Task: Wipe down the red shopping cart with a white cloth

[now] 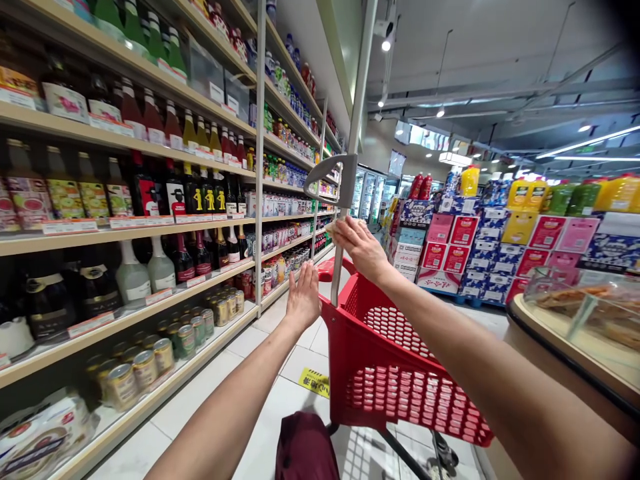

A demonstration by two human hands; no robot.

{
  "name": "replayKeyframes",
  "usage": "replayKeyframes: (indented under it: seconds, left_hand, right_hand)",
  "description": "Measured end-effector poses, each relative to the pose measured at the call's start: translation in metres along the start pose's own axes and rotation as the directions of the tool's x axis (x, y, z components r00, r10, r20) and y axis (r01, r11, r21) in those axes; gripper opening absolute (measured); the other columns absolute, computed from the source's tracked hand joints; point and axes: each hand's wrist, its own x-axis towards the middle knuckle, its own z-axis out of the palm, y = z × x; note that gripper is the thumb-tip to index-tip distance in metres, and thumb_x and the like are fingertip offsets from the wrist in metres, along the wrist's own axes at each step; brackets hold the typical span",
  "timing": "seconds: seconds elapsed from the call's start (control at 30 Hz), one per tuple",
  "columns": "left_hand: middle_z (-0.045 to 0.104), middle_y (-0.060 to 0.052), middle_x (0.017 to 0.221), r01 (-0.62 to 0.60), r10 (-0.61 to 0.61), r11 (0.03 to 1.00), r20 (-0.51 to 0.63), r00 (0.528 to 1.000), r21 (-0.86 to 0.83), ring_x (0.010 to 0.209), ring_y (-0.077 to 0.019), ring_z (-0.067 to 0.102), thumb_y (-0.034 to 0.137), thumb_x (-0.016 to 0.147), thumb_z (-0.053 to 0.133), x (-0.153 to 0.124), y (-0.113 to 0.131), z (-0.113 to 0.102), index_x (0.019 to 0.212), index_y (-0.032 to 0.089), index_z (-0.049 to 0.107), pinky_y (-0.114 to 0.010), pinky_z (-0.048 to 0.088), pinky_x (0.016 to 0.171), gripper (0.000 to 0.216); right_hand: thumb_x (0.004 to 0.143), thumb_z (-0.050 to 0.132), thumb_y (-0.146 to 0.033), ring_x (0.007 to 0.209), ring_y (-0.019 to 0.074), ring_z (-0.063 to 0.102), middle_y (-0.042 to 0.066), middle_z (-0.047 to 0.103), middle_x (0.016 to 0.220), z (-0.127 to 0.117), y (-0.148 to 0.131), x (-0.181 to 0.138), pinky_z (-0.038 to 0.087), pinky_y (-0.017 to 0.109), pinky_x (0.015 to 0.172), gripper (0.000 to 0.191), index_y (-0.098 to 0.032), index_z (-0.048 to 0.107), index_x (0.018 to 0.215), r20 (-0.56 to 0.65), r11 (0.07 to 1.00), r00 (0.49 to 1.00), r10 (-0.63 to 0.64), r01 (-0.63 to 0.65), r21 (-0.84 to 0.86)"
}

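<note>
A red shopping cart (335, 347) stands before me, tilted, with a grey metal pole (357, 100) rising from its near end. A grey plastic hook-shaped handle (345, 180) is fixed on the pole. My right hand (363, 250) reaches across to the pole just below that handle. Its fingers are bent over a pale, cloth-like piece (333, 227), pressed against the pole and mostly hidden. My left hand (303, 297) is at the cart's near left corner, fingers stretched upward, its palm side close to the red edge. Whether it touches the cart, I cannot tell.
Shelves (125, 230) of bottles and cans line the left side. At right rises a stack of boxed drinks (480, 253), with a round counter (530, 333) under glass nearer me. A yellow floor sign (313, 380) lies on the white tiles, beside my dark red clothing (306, 447).
</note>
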Motion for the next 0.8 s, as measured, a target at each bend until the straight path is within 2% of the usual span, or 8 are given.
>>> replayKeyframes:
  seconds: [0.17,0.23,0.33,0.4,0.57,0.63,0.73,0.8]
  left_hand:
    - [0.016,-0.016,0.146,-0.009,0.009,1.0,0.037,0.999,-0.007,0.135,-0.0247,0.007,0.01,0.067,0.044,0.002,0.0,-0.001,0.137,0.006,0.013,-0.05,0.006,0.108,0.077]
    - [0.015,-0.016,0.146,-0.03,0.03,1.0,0.024,0.999,-0.007,0.135,-0.0247,0.006,0.01,0.067,0.044,0.005,0.001,-0.004,0.138,0.007,0.01,-0.05,0.006,0.107,0.079]
    - [0.014,-0.016,0.146,-0.05,0.05,0.999,-0.013,0.999,-0.003,0.135,-0.0239,0.005,0.011,0.068,0.045,0.01,0.004,-0.008,0.138,0.008,0.006,-0.05,0.007,0.107,0.081]
    - [0.014,-0.016,0.146,-0.048,0.048,0.999,-0.022,0.999,-0.008,0.135,-0.0236,0.005,0.011,0.068,0.045,0.011,0.005,-0.009,0.139,0.009,0.006,-0.05,0.006,0.108,0.081]
    - [0.016,-0.015,0.146,-0.035,0.035,0.999,-0.005,0.999,-0.038,0.135,-0.0237,0.006,0.011,0.066,0.046,0.008,0.004,-0.01,0.139,0.01,0.006,-0.05,0.005,0.108,0.083]
    - [0.015,-0.014,0.146,-0.039,0.039,0.998,-0.006,0.999,-0.039,0.135,-0.0228,0.005,0.011,0.066,0.046,0.007,0.003,-0.011,0.139,0.011,0.007,-0.049,0.005,0.108,0.082]
    - [0.015,-0.014,0.146,-0.029,0.029,0.999,-0.007,1.0,-0.027,0.135,-0.023,0.005,0.01,0.066,0.045,0.002,0.001,-0.008,0.138,0.009,0.011,-0.049,0.006,0.108,0.08]
    - [0.017,-0.015,0.146,-0.002,0.003,1.0,0.022,1.0,-0.015,0.135,-0.0234,0.007,0.009,0.065,0.045,-0.007,-0.001,-0.003,0.137,0.008,0.015,-0.049,0.007,0.108,0.079]
  right_hand:
    - [0.079,0.037,-0.002,0.133,0.0223,0.017,0.004,0.032,0.141,0.001,-0.006,-0.013,0.022,0.047,0.109,0.058,-0.019,0.034,0.134,0.148,0.978,0.967,-0.208,0.206,0.032]
    - [0.079,0.034,0.0,0.134,0.0222,0.016,0.003,0.031,0.142,-0.003,-0.001,-0.004,0.021,0.047,0.109,0.059,-0.02,0.033,0.135,0.11,0.988,0.982,-0.154,0.153,0.014]
    - [0.08,0.032,0.001,0.135,0.023,0.01,0.004,0.026,0.144,-0.011,0.013,0.016,0.02,0.05,0.109,0.059,-0.019,0.031,0.136,-0.025,0.999,0.999,0.032,-0.032,-0.021]
    - [0.081,0.033,-0.001,0.135,0.023,0.008,0.005,0.026,0.144,-0.012,0.014,0.017,0.019,0.05,0.109,0.057,-0.019,0.032,0.135,-0.042,0.999,0.998,0.046,-0.047,-0.02]
    - [0.081,0.038,-0.004,0.134,0.0222,0.016,0.005,0.034,0.14,0.0,-0.006,-0.016,0.023,0.045,0.109,0.055,-0.019,0.036,0.133,0.106,0.985,0.979,-0.173,0.172,0.024]
    - [0.081,0.037,-0.004,0.133,0.023,0.017,0.006,0.035,0.14,0.002,-0.006,-0.017,0.024,0.046,0.108,0.052,-0.018,0.039,0.132,0.068,0.994,0.991,-0.113,0.112,0.015]
    - [0.083,0.033,-0.004,0.134,0.0236,0.013,0.007,0.031,0.141,0.005,-0.005,-0.011,0.022,0.049,0.108,0.05,-0.017,0.04,0.131,-0.047,0.998,0.997,0.065,-0.064,0.02]
    - [0.083,0.031,-0.003,0.134,0.0219,0.012,0.007,0.033,0.141,0.013,-0.015,-0.017,0.023,0.048,0.108,0.051,-0.018,0.04,0.131,-0.055,0.994,0.995,0.088,-0.085,0.065]
